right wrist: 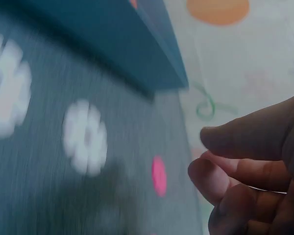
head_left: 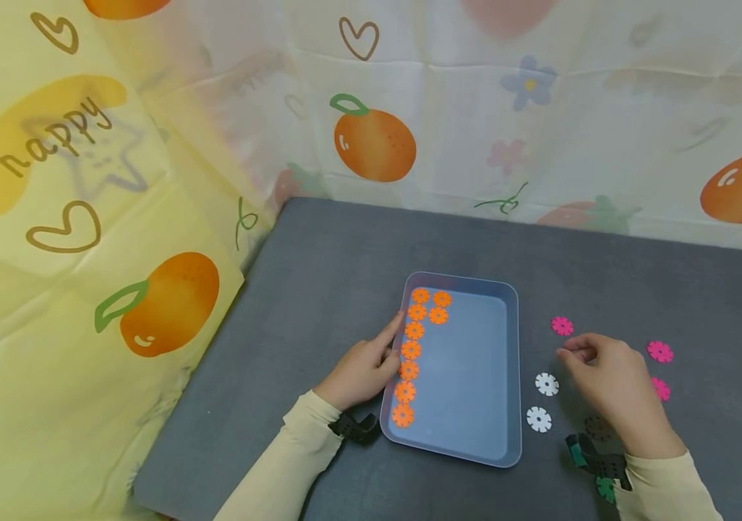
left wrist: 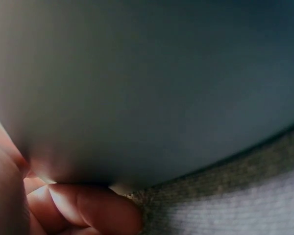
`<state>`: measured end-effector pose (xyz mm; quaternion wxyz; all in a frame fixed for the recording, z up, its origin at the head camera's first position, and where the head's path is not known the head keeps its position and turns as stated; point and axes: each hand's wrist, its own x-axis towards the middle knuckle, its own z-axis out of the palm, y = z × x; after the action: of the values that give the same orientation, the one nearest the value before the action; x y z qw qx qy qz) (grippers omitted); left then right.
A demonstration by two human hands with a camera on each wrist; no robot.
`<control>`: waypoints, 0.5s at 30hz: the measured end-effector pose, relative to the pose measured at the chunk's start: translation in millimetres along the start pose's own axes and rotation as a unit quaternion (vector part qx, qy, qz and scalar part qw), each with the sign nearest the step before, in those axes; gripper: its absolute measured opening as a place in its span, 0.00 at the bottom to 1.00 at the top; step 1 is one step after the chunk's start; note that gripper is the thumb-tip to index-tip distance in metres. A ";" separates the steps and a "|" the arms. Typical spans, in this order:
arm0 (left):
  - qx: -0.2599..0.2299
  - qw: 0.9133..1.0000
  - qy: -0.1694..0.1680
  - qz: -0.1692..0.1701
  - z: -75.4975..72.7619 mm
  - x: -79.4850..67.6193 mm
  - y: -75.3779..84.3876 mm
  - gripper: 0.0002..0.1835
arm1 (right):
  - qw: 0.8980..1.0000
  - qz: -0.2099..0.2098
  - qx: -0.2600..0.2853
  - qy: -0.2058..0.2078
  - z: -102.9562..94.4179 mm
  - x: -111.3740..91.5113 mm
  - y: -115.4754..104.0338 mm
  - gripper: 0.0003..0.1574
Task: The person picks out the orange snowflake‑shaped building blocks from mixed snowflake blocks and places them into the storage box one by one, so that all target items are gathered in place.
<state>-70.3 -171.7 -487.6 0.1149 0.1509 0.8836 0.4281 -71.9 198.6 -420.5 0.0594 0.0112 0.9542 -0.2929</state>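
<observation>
My left hand (head_left: 361, 369) holds the left rim of a shallow blue-grey tray (head_left: 468, 450). In the left wrist view its curled fingers (left wrist: 95, 208) lie against the tray's side (left wrist: 161, 98). Several orange snowflake discs (head_left: 414, 331) form a full column and a short second one inside the tray. My right hand (head_left: 612, 383) hovers right of the tray, fingers loosely bent, with a gap between thumb and fingertips in the right wrist view and nothing in it. Close by lie a pink disc (head_left: 562, 325) and two white discs (head_left: 547, 384) (head_left: 539, 419).
Two more pink discs (head_left: 660, 352) lie beyond the right hand, one partly covered by it. A dark disc (head_left: 597, 428) and a green disc (head_left: 605, 489) sit near the right wrist strap. Printed cloth (head_left: 436, 145) hangs behind the grey table (head_left: 319, 275).
</observation>
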 end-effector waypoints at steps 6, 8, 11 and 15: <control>-0.004 1.000 0.001 -0.001 0.9 0.4 0.4 0.39 | 0.998 0.056 -0.020 -0.013 -17.1 -11.7 41.3 0.23; -0.003 1.000 0.002 0.000 1.0 0.8 0.6 0.39 | 0.997 0.070 -0.028 -0.017 -22.1 -15.6 54.7 0.25; -0.005 1.000 0.000 -0.002 0.7 1.0 1.1 0.39 | 0.993 0.108 -0.040 -0.035 -25.6 -19.6 71.0 0.27; -0.004 1.000 -0.001 -0.006 0.4 0.5 2.2 0.39 | 0.987 0.139 -0.051 -0.056 -22.7 -22.7 82.4 0.32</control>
<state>-70.3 -169.9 -486.2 0.1189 0.1458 0.8825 0.4311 -47.2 279.9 -445.0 0.1535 0.1245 0.9522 -0.2331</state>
